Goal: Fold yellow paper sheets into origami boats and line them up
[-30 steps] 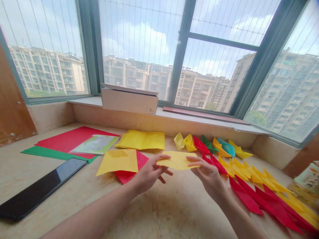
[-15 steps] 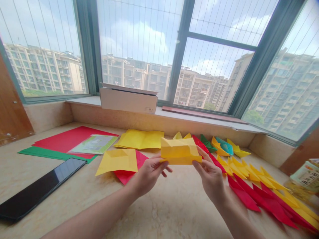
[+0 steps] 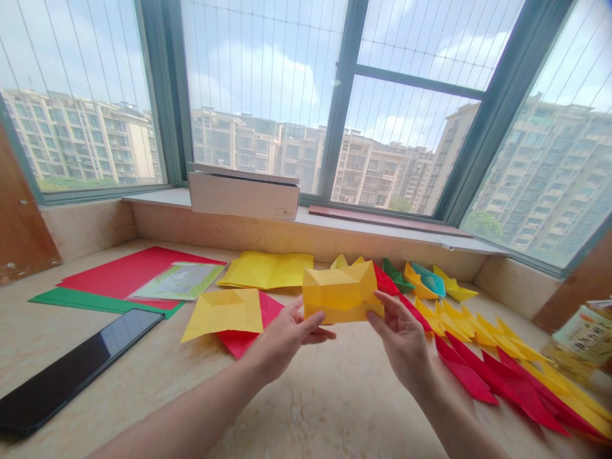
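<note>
I hold a folded yellow paper (image 3: 342, 293) upright in front of me, above the stone ledge (image 3: 335, 395). My left hand (image 3: 287, 335) pinches its lower left edge, fingers closed on it. My right hand (image 3: 399, 335) pinches its lower right corner. Behind the paper stands a row of folded paper boats (image 3: 421, 280) in yellow, red, green and blue. Another creased yellow sheet (image 3: 224, 311) lies to the left on a red sheet (image 3: 243, 335).
A dark phone (image 3: 71, 370) lies at the left. Large red and green sheets (image 3: 124, 277) sit at the back left, a yellow stack (image 3: 268, 269) beside them. Folded red and yellow pieces (image 3: 507, 373) line the right. A white box (image 3: 241, 194) rests on the sill.
The yellow paper was lying nearly flat between my fingers; I have tilted it upright so its creased face looks at me. Both hands stayed in about the same place.
</note>
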Demonstrator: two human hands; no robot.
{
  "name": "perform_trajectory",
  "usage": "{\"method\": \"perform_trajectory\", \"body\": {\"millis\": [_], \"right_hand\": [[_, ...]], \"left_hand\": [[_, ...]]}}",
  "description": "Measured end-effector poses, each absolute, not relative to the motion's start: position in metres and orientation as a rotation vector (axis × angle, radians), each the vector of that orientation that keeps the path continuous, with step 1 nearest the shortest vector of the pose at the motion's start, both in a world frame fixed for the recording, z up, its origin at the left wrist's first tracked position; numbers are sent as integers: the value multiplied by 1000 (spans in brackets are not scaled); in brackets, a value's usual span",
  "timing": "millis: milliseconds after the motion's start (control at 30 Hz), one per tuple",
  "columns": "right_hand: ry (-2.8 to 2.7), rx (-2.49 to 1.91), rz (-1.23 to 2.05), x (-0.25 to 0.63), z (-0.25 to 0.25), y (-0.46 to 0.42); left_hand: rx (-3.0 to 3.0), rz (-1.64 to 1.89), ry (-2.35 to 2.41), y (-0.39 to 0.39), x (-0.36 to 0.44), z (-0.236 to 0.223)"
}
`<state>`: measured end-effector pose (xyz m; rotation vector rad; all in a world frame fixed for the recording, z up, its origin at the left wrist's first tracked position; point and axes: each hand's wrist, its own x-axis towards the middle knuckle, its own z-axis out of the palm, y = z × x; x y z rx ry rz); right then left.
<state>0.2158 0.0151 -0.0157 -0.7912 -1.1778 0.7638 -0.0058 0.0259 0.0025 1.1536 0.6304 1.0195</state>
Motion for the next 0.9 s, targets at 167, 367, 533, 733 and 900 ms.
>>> {"method": "perform_trajectory", "body": {"millis": [167,367,533,733,900], "right_hand": [[-1053,-723,853,213,-8,12],[-1094,-579,1195,203,3,2],[-1328,-638,1419,182,-6,-8],[-1047,-760,1083,187,-12,4],[-962,-696,1053,199,-9,8]], "left_hand": [[1131,975,638,28,-4,-3],[1078,1041,642,19,3,5],[1197,1004,633,10,10,3],[1236,992,669,10,15,-2],[1259,987,703,13,15,-3]]}}
